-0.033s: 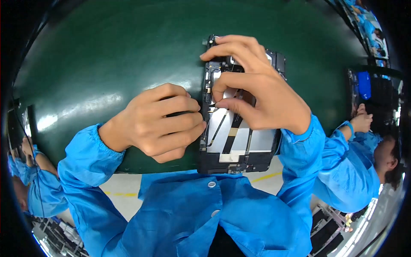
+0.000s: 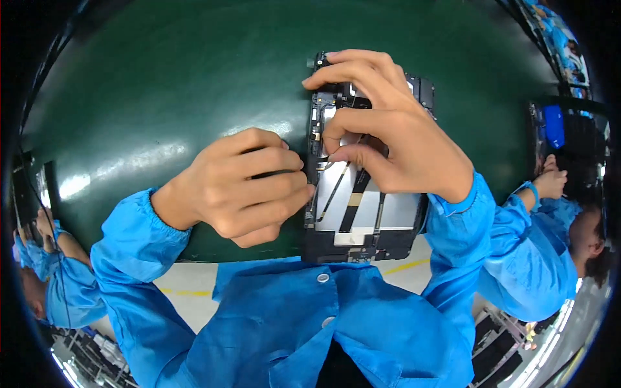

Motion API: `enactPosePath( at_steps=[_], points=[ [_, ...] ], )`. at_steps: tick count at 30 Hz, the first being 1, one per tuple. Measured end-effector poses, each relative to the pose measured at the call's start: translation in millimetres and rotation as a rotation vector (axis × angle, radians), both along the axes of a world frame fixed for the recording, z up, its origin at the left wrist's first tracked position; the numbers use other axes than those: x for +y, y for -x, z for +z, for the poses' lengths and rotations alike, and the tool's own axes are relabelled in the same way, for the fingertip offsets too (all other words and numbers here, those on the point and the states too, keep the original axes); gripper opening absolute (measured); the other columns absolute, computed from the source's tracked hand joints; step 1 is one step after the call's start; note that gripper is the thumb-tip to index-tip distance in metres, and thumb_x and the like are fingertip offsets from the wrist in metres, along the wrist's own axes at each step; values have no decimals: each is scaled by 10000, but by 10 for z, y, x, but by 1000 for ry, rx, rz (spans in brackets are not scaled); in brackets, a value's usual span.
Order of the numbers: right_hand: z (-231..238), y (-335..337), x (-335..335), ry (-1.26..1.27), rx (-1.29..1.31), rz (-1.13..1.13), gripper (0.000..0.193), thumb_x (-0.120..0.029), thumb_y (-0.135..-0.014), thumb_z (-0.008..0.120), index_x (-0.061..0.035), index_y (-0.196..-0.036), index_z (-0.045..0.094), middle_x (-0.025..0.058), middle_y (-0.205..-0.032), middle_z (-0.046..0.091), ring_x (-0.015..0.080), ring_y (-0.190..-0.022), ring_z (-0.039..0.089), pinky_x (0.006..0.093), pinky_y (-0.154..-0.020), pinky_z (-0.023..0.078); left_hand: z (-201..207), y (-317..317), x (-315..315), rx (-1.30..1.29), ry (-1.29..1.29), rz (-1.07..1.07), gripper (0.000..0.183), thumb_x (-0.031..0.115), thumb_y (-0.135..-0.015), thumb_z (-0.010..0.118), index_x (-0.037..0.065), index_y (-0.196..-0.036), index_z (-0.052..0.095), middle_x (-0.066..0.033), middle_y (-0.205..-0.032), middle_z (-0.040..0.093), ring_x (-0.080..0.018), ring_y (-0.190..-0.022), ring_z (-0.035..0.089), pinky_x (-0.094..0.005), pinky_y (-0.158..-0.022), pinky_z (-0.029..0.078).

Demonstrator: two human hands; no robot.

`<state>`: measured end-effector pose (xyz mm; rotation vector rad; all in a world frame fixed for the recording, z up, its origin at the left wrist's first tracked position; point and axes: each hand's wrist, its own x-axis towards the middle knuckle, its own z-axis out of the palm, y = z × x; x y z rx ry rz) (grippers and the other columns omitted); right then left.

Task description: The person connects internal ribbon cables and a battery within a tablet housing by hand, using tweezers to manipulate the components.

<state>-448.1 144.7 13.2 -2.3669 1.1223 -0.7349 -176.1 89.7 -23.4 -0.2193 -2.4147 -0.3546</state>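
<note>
An opened tablet (image 2: 398,210), showing its silver battery plate, black frame and flat ribbon cables, lies lengthwise in front of me. My right hand (image 2: 401,139) arches over its upper half. Thumb and forefinger are pinched at a thin black cable (image 2: 323,163) near the left edge, while the other fingers rest by the top left corner. My left hand (image 2: 249,184) is closed, its curled fingertips against the tablet's left edge. The left thumb, and whatever those fingers hold, is hidden.
The green tabletop (image 2: 162,84) reaches around the tablet, its front edge close to my body. On the right a co-worker in blue (image 2: 527,258) sits beside a dark device with a blue object (image 2: 553,126). Another co-worker (image 2: 74,278) is at the far left.
The whole view has shifted very slightly. Both hands keep the same hold and place on the tablet.
</note>
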Motion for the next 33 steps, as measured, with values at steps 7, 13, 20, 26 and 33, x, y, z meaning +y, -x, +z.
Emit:
enactPosePath(
  at_steps=[7, 13, 20, 26, 33],
  points=[
    [-85, 77, 17, 19, -72, -44, 214, 47, -732, 815, -70, -833, 666, 123, -1435, 653, 429, -1455, 486, 557, -1146, 433, 138, -64, 43, -137, -26, -38, 381, 255, -926, 585, 5, -1045, 846, -111, -952, 787, -276, -901, 731, -431, -835, 585],
    [-210, 34, 87, 120, -110, -64, 161, -22, -766, 828, -85, -837, 698, 115, -1312, 668, 356, -1350, 556, 514, -1110, 457, 128, -8, 64, -173, -58, -26, 398, 287, -983, 563, 25, -1056, 853, -100, -943, 782, -280, -902, 733, -433, -852, 581],
    [-287, 91, 40, 165, -164, 26, 127, -69, -789, 842, -71, -830, 723, 106, -1256, 689, 325, -1340, 572, 489, -1131, 449, 121, -7, 101, -137, 24, -18, 393, 283, -1001, 556, 28, -1039, 852, -102, -937, 784, -283, -911, 737, -428, -834, 586],
    [-301, 72, 89, 148, -163, 9, 176, -95, -761, 871, -81, -774, 696, 99, -1286, 679, 325, -1366, 556, 495, -1131, 450, 151, 58, 79, -95, 20, -61, 331, 250, -912, 623, -4, -946, 832, -119, -865, 762, -270, -837, 729, -393, -775, 581],
    [-189, 142, 141, 133, -147, 26, 178, -51, -734, 864, -90, -761, 692, 101, -1300, 677, 337, -1380, 543, 486, -1120, 455, 169, 105, 84, -124, 28, -75, 297, 248, -877, 664, 5, -924, 829, -103, -845, 756, -268, -828, 725, -393, -770, 582]
  ],
)
